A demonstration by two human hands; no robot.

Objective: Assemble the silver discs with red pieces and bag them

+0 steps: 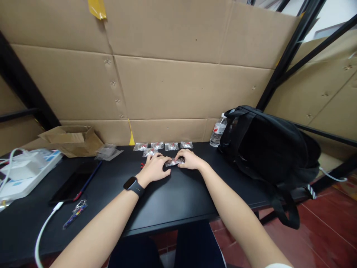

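Note:
A small clear plastic packet with something red inside lies low over the black tabletop between my two hands. My left hand, with a dark watch on its wrist, has its index finger and thumb around the packet's left end. At the right end, the fingers of my right hand pinch the same packet. Just beyond my hands, similar packets stand in a row, with one more packet in front of them. A small red item shows beside my left hand, partly hidden by it.
On the left are a power strip, a phone with a white cable, a keychain, a paper bag and clear plastic bags. A water bottle and black backpack stand right. Cardboard walls the back.

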